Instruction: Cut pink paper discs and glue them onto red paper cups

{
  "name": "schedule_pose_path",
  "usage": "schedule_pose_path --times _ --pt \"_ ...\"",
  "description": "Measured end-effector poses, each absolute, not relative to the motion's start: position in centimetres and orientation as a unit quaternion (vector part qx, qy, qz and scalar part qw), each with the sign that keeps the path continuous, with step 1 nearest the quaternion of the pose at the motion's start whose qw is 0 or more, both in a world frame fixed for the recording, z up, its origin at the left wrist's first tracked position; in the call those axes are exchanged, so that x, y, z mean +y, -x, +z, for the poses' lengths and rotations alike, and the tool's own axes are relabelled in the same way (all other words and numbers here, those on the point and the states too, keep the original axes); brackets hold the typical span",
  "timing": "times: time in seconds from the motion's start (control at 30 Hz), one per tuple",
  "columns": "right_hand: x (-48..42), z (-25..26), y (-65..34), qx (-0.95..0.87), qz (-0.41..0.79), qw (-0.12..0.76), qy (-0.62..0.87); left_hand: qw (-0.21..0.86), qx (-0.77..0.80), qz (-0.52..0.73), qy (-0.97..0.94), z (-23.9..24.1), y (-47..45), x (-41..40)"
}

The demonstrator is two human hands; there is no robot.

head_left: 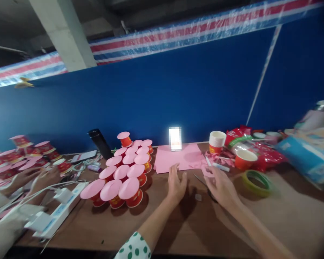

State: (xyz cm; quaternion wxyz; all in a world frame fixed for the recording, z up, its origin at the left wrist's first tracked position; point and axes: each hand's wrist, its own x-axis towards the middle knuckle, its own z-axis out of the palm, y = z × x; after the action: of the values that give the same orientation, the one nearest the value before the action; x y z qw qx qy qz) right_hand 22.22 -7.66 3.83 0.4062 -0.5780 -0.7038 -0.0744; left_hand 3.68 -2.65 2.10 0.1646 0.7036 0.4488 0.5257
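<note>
My left hand (176,185) is just above the brown table, fingers apart and nothing in it, close to the front edge of a stack of pink paper sheets (169,160). To its right, my right hand (223,187) reaches forward with its fingers stretched. Its fingertips are by a small pink paper piece (206,170) and a white pen-like stick (208,161); I cannot tell if they touch. Partly under this hand lie scissors (201,180) with dark handles. Left of my hands stand several upturned red paper cups (135,198) topped with pink paper discs (129,187).
A stack of white-rimmed cups (217,142), an upright cup (245,159), red plastic packaging (270,153) and a green tape roll (256,183) are at right. On the left are a black bottle (100,144), a power strip (62,212) and another person's hands (45,178) near more cups.
</note>
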Motion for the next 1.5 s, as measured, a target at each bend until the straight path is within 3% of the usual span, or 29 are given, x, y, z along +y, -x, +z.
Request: schedule_pose_path --times 0.2,0.4,0.63,0.83,1.1,1.3,1.5 --pt "-10.1 2.6 -24.9 -0.710 -0.009 0.275 0.649 0.163 0.427 0.561 -0.690 0.9 -4.2 -3.0" --pt "-10.6 2.3 -23.8 -0.727 0.029 0.217 0.651 0.192 0.417 0.524 -0.717 1.4 -3.4 -3.7" --pt "-9.7 3.1 -23.1 -0.730 0.046 0.185 0.656 0.311 0.340 0.369 -0.807 1.5 -3.7 -4.4" --pt "-8.5 3.8 -22.3 -0.734 0.030 0.153 0.661 0.278 0.264 0.244 -0.891 2.1 -3.2 -4.7" --pt "-6.0 4.5 -23.8 -0.705 0.022 0.173 0.687 0.277 0.298 0.312 -0.858 0.7 -3.9 -4.0" --pt "-3.1 3.5 -26.4 -0.590 -0.121 0.250 0.758 0.274 0.333 0.398 -0.810 0.8 -3.6 -3.5" --pt "-2.6 1.2 -27.6 -0.595 -0.148 0.177 0.770 0.268 0.358 0.475 -0.758 0.9 -3.5 -2.3"
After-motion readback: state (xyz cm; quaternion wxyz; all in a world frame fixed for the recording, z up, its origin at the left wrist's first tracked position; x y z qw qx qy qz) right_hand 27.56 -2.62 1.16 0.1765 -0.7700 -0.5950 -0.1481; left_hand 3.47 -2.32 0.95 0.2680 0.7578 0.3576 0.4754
